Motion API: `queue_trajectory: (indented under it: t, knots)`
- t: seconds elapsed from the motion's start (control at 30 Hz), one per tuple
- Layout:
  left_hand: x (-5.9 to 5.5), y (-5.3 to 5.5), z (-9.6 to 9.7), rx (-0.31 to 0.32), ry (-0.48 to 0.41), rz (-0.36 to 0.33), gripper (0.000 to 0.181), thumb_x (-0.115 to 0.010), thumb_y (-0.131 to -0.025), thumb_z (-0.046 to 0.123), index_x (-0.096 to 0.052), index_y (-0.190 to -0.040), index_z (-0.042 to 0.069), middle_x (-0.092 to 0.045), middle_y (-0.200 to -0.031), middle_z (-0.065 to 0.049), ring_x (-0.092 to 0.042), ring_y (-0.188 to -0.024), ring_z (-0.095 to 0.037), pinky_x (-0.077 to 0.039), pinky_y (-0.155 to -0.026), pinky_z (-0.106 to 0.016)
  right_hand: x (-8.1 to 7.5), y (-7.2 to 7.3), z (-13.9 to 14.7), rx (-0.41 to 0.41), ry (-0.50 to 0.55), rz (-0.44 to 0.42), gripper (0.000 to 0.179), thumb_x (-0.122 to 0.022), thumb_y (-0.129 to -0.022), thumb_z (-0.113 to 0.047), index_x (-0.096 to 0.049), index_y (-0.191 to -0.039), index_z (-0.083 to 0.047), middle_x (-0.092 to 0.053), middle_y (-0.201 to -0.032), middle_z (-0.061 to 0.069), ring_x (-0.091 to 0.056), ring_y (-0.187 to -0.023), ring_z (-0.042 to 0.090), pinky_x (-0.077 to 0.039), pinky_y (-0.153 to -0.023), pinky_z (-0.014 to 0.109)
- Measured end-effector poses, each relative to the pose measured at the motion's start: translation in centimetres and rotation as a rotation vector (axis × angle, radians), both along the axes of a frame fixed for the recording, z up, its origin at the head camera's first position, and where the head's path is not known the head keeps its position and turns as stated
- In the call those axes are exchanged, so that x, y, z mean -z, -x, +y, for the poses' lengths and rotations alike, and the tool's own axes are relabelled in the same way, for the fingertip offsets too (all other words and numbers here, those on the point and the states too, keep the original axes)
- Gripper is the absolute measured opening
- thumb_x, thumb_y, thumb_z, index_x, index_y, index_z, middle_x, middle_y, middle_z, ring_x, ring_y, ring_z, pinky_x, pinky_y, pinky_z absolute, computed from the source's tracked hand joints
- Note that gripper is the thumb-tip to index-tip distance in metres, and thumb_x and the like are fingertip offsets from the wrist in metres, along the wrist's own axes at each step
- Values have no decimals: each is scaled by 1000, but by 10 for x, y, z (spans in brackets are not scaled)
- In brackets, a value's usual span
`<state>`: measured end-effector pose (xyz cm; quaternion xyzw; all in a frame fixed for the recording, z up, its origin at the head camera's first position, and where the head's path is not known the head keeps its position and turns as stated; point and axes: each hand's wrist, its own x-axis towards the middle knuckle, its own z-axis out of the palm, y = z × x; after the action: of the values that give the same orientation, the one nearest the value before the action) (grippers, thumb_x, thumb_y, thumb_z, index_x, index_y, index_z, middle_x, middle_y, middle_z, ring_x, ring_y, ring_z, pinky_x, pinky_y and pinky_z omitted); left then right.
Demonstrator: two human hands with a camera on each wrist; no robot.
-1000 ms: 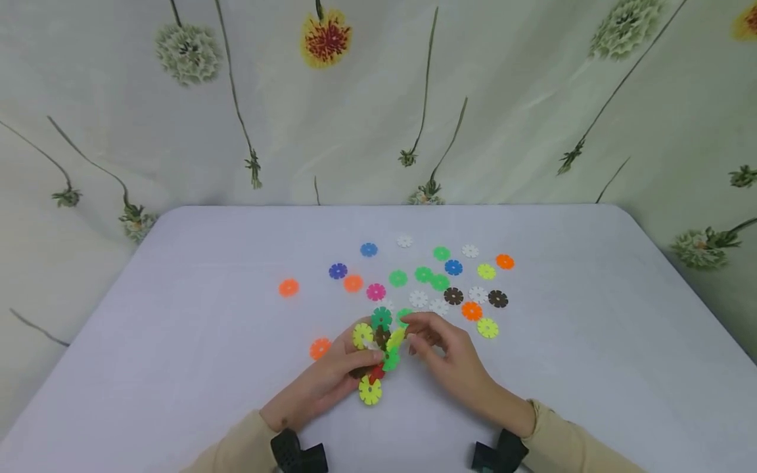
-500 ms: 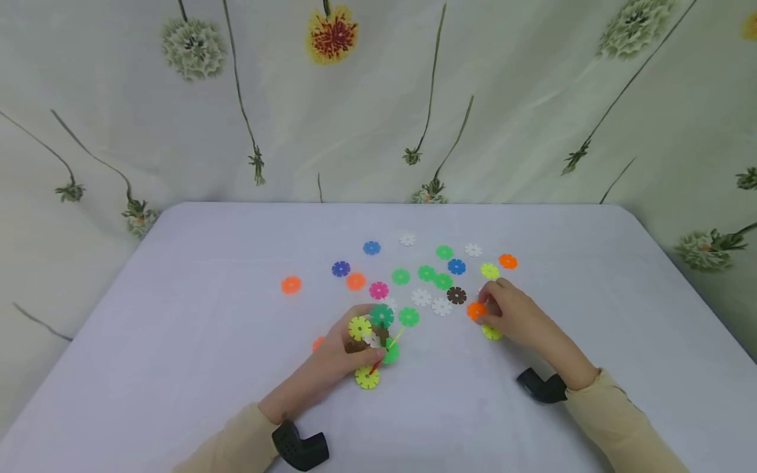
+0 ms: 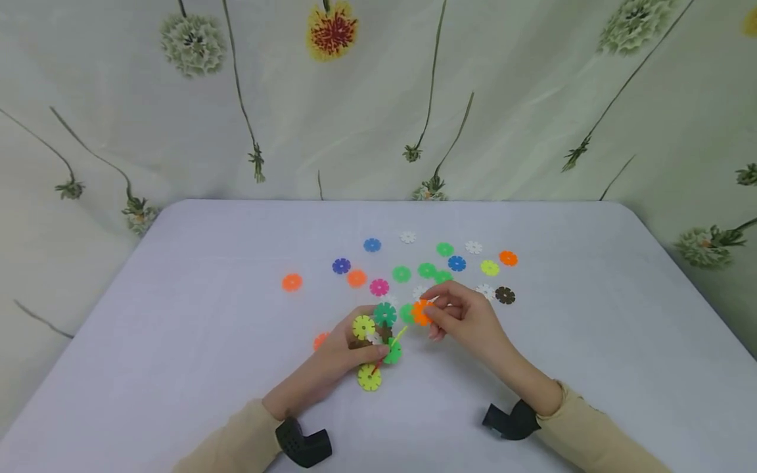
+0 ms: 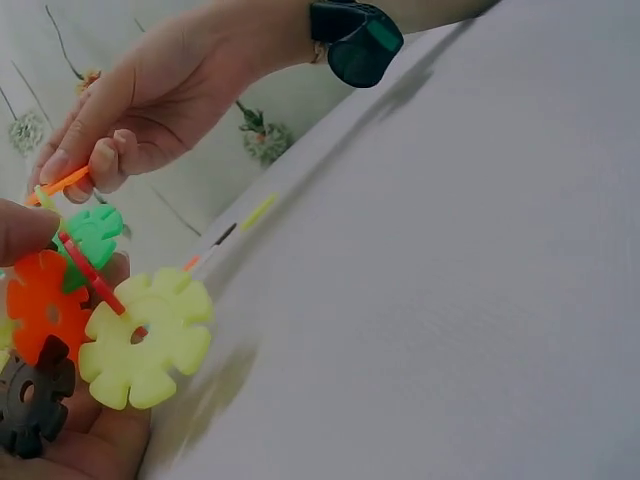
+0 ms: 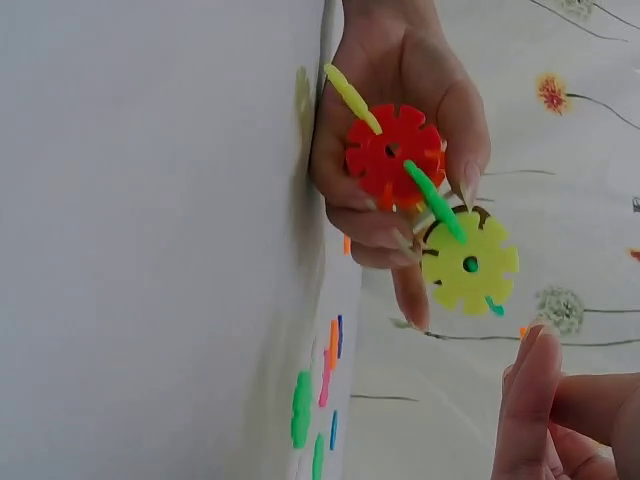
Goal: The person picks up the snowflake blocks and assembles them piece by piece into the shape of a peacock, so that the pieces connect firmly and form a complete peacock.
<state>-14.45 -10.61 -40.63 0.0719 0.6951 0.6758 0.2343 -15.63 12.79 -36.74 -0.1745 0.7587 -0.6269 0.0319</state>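
Observation:
My left hand (image 3: 345,348) grips a cluster of interlocked notched plastic discs, its thumb on the front. A teal disc (image 3: 385,315) tops the cluster; a yellow disc (image 4: 150,340) sits low, joined to a red disc (image 5: 375,165). Green, brown and white discs also show in it. Just right of the cluster, my right hand (image 3: 467,318) pinches a loose orange disc (image 3: 421,313) between thumb and fingertips. In the left wrist view this orange disc appears edge-on, right by the cluster's upper yellow disc. The left fingers behind the cluster are mostly hidden.
Loose discs lie scattered beyond the hands on the white table (image 3: 177,328), among them a pink disc (image 3: 379,287), a blue disc (image 3: 457,263) and a brown disc (image 3: 505,295). One orange disc (image 3: 292,282) lies apart at left. A flowered cloth (image 3: 355,131) hangs behind the table.
My right hand left the cluster, reached right to an orange disc among the loose ones, and has brought it back left beside the cluster. The left hand keeps its grip, nearly still.

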Motion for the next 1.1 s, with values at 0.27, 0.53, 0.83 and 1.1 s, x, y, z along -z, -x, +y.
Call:
queue_trajectory:
  t: [0.27, 0.53, 0.83, 1.1]
  knots:
    - [2, 0, 2, 8, 23, 0, 58, -72, -84, 21, -43, -133, 13, -51, -109, -11, -50, -96, -24, -47, -79, -32, 4, -8, -13, -1, -43, -1, 15, -63, -87, 1, -60, -102, 0, -57, -68, 10, -61, -54, 25, -54, -55, 35]
    - [4, 1, 1, 26, -63, -19, 59, -71, -84, 17, -40, -134, 10, -51, -107, -11, -49, -93, -23, -45, -79, -30, 1, -11, -14, 6, -111, 28, 14, -64, -88, -3, -63, -102, -2, -57, -66, 6, -59, -51, 24, -52, -51, 32]
    - [3, 1, 0, 35, -31, 4, 58, -72, -84, 18, -42, -133, 12, -51, -102, -11, -48, -89, -24, -45, -73, -30, 0, -12, -11, 28, -132, 80, 15, -63, -89, -3, -68, -102, -4, -59, -68, 6, -57, -52, 21, -51, -52, 30]
    - [2, -1, 1, 54, -67, 5, 58, -71, -84, 15, -41, -133, 10, -51, -103, -12, -50, -89, -24, -46, -73, -30, 5, -16, -14, -13, -149, 142, 14, -63, -88, -1, -68, -102, -3, -60, -67, 6, -56, -50, 16, -51, -50, 30]
